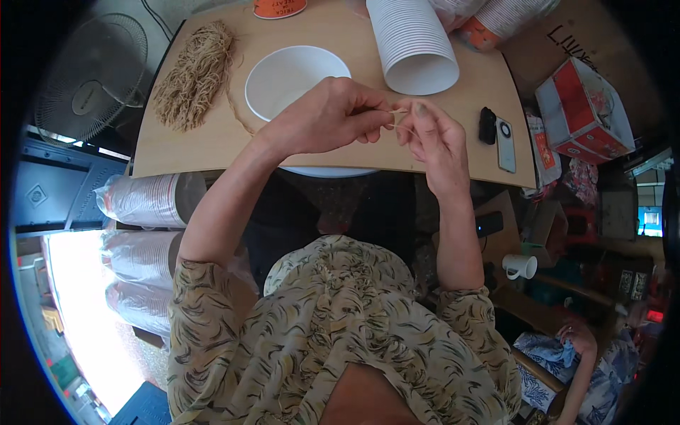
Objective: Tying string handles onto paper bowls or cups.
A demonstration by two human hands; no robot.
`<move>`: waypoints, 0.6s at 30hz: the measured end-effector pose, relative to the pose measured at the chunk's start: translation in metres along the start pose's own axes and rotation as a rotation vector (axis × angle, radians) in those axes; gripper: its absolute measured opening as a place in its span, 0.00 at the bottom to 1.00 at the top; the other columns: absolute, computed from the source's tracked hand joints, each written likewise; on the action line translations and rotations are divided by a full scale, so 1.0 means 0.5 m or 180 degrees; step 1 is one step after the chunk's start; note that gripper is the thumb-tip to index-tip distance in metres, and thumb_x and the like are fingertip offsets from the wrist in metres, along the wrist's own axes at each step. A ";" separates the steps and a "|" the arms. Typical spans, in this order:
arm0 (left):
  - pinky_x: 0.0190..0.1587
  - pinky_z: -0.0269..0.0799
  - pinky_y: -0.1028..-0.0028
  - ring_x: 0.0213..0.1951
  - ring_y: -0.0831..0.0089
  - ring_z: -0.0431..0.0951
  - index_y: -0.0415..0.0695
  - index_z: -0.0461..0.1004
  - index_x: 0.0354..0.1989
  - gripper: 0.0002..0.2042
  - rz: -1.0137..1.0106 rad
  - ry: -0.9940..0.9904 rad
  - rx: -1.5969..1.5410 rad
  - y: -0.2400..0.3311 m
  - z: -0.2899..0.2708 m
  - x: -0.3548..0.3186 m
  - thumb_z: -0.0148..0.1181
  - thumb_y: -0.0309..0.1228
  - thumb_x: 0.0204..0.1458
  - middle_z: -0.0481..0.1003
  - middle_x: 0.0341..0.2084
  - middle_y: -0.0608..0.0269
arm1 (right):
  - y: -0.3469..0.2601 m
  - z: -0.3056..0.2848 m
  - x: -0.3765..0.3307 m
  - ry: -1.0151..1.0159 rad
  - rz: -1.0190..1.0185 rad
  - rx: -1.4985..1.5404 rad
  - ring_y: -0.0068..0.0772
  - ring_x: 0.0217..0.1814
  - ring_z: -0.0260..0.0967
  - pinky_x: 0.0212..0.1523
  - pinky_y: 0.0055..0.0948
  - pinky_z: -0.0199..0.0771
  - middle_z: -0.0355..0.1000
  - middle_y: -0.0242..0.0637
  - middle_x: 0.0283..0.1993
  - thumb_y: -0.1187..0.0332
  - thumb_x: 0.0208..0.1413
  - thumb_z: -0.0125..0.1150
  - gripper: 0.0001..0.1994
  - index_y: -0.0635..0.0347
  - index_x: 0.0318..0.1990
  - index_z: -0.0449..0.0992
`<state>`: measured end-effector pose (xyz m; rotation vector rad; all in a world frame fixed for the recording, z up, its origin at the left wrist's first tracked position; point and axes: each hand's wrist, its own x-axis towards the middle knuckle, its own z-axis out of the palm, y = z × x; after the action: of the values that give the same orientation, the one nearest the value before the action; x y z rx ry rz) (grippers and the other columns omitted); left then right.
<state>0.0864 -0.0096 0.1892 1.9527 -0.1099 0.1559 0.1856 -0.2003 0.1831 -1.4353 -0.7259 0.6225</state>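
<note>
My left hand [341, 112] and my right hand [435, 138] meet above the table's near part, fingers pinched. A thin tan cord [399, 111] runs between their fingertips, and both hands grip it. Behind my left hand lies a white round paper bucket [278, 71], its wide mouth partly covered by that hand. At the far left of the table rests a tangled bundle of tan cords [195, 78]. One loose strand trails from it toward my left forearm. Beyond my right hand, a long nested stack of white paper buckets [414, 39] lies on its side.
On the wooden table [489, 99] at right lie a phone [506, 145] and a small black object [487, 126]. An orange bucket [278, 7] stands at the far edge. Wrapped bucket stacks [142, 202] sit lower left, near a fan [91, 92]. Another person's arm [582, 361] shows lower right.
</note>
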 end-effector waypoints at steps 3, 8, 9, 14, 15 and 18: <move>0.32 0.76 0.75 0.26 0.78 0.79 0.35 0.81 0.37 0.09 0.0066 -0.0022 0.0448 0.022 -0.005 0.003 0.58 0.29 0.62 0.79 0.21 0.62 | -0.001 0.007 0.006 -0.0112 -0.0309 -0.0477 0.14 0.30 0.64 0.32 0.17 0.65 0.69 0.27 0.30 0.67 0.69 0.56 0.10 0.67 0.41 0.73; 0.31 0.75 0.76 0.25 0.79 0.78 0.36 0.81 0.38 0.09 0.0147 -0.0075 0.0840 0.020 -0.004 0.006 0.58 0.28 0.62 0.78 0.20 0.63 | 0.019 -0.013 0.011 -0.0106 -0.0448 -0.0604 0.13 0.30 0.64 0.33 0.17 0.67 0.69 0.26 0.29 0.70 0.67 0.58 0.07 0.67 0.40 0.73; 0.32 0.75 0.77 0.26 0.79 0.78 0.36 0.81 0.39 0.09 0.0077 -0.0123 0.0822 0.018 -0.005 0.005 0.58 0.30 0.63 0.78 0.21 0.64 | 0.018 -0.014 0.010 -0.0123 -0.0404 -0.0723 0.13 0.29 0.64 0.32 0.17 0.66 0.69 0.26 0.28 0.71 0.67 0.58 0.07 0.67 0.40 0.73; 0.31 0.74 0.80 0.28 0.82 0.77 0.39 0.80 0.44 0.14 -0.0362 -0.0228 -0.0316 0.003 -0.021 -0.004 0.54 0.37 0.68 0.79 0.26 0.69 | 0.017 -0.013 0.009 0.0010 -0.0852 -0.0879 0.10 0.26 0.59 0.27 0.15 0.60 0.67 0.22 0.26 0.72 0.64 0.61 0.05 0.66 0.38 0.76; 0.30 0.72 0.81 0.28 0.84 0.76 0.41 0.80 0.46 0.16 -0.0581 -0.0359 -0.0567 0.011 -0.031 -0.005 0.52 0.40 0.69 0.78 0.28 0.70 | 0.017 -0.015 0.008 0.0043 -0.0989 -0.1073 0.10 0.25 0.57 0.26 0.15 0.57 0.67 0.20 0.26 0.72 0.63 0.63 0.05 0.65 0.37 0.77; 0.27 0.67 0.86 0.27 0.88 0.72 0.43 0.79 0.48 0.18 -0.0828 -0.0513 -0.0840 0.008 -0.042 -0.001 0.48 0.43 0.70 0.76 0.28 0.73 | 0.010 -0.017 0.012 -0.0034 -0.1119 -0.1160 0.08 0.24 0.54 0.25 0.14 0.53 0.66 0.18 0.26 0.71 0.61 0.65 0.05 0.64 0.37 0.78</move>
<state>0.0840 0.0086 0.2005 1.6953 0.0182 -0.1797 0.1959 -0.2011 0.1787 -1.5827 -1.1120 0.2306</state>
